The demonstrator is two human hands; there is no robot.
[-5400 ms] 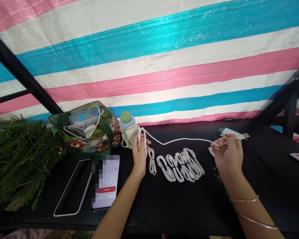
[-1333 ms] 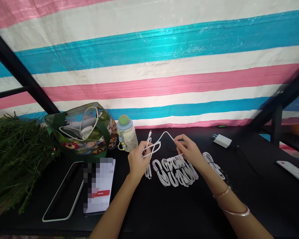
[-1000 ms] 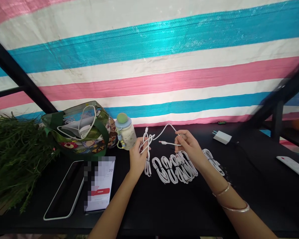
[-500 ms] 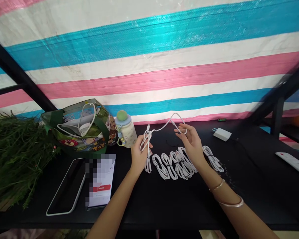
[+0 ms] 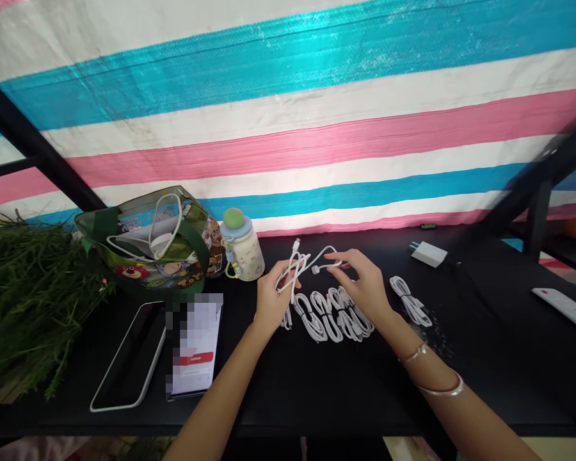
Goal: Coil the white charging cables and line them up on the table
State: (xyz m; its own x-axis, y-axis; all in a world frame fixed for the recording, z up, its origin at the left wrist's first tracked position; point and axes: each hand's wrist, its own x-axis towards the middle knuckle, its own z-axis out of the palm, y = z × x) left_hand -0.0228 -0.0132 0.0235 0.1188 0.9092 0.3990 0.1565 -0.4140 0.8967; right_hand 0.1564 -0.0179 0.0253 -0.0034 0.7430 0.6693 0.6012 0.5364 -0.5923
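Looped white charging cable (image 5: 295, 269) hangs between my two hands, above the black table. My left hand (image 5: 271, 296) is closed around its gathered loops, and one plug sticks up past the fingers. With thumb and fingertips, my right hand (image 5: 362, 282) pinches the loose end, whose plug points left toward the bundle. Below and between the hands lie several coiled white cables (image 5: 319, 317), bound with dark ties, in a row. Part of that row is hidden behind my hands. One more coiled cable (image 5: 409, 301) rests apart, right of my right wrist.
A white charger (image 5: 429, 254) and a power strip (image 5: 564, 310) lie to the right. Left stand a bottle (image 5: 243, 250), a printed bag (image 5: 148, 266) and green foliage (image 5: 24, 307). Two phones, one dark-screened (image 5: 129, 358) and one lit (image 5: 196, 358), lie in front of the bag.
My right hand has come left toward my left hand, bringing the cable's loose end in. The stretch of cable between them is now shorter and folded over.
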